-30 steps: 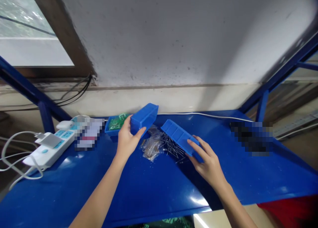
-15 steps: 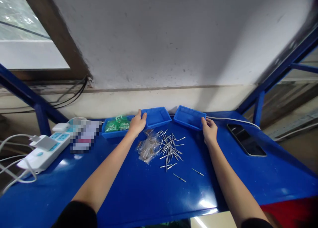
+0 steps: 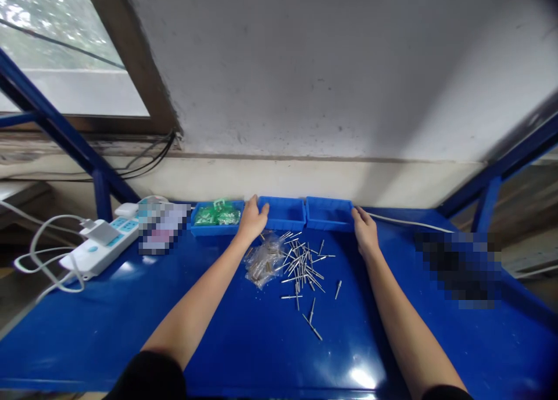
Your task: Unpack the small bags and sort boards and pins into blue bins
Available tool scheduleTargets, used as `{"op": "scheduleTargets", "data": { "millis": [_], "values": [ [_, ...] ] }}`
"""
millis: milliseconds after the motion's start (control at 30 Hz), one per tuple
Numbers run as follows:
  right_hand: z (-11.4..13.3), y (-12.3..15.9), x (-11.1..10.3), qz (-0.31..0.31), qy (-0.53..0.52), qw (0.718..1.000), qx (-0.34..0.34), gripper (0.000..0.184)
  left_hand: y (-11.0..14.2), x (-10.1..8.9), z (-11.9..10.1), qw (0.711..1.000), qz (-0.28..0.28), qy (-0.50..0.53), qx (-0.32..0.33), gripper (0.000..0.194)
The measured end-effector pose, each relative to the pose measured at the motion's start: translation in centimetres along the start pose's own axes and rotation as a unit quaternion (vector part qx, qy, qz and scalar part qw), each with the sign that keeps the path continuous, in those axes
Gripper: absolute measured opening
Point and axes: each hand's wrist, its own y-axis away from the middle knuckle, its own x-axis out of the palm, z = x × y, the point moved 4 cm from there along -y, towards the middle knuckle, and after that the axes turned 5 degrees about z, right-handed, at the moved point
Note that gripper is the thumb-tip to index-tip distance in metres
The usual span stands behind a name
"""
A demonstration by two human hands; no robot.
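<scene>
Two blue bins between the fingers

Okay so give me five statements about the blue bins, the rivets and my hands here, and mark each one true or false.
1. The green packets lie in the left blue bin. True.
2. The left hand holds a rivet. False: the left hand is at the left end of the middle blue bin.
3. The right hand is at the right end of the right blue bin. True.
4. Loose rivets lie beside clear plastic bags. True.
5. The power strip is right of the rivets. False: the power strip is left of them.
</scene>
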Motion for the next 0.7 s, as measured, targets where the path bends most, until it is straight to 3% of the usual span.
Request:
{"op": "scheduleTargets", "data": {
  "millis": [167,300,400,500,567,633,700],
  "values": [
    [1.8,1.8,-0.8,-0.11,0.079,0.988,-0.075,0.05,6.2,-0.4,-0.4,0.994,0.006,-0.028,0.108,0.044],
    [5.7,4.8,-0.1,-0.117,0.156,0.956,-0.218,0.035,8.2,0.0,0.5,0.994,0.023,-0.075,0.081,0.044],
    [9.0,8.4,2.2,-0.038,0.215,0.913,-0.346,0.022,8.3,0.5,0.7,0.989,0.051,-0.123,0.064,0.042],
    [11.2,12.0,6.0,0.102,0.245,0.885,-0.383,0.019,8.1,0.2,0.3,0.983,0.077,-0.145,0.082,0.039],
    [12.3,14.1,8.7,0.189,0.258,0.863,-0.39,0.021,8.8,-1.0,0.2,0.983,0.08,-0.145,0.085,0.039],
    [13.2,15.7,11.2,0.259,0.272,0.837,-0.398,0.025,10.9,-2.9,0.6,0.984,0.082,-0.127,0.09,0.036],
    [13.9,16.7,13.1,0.311,0.29,0.811,-0.403,0.03,14.8,-5.2,1.7,0.989,0.103,-0.047,0.093,0.033]
  ]
}}
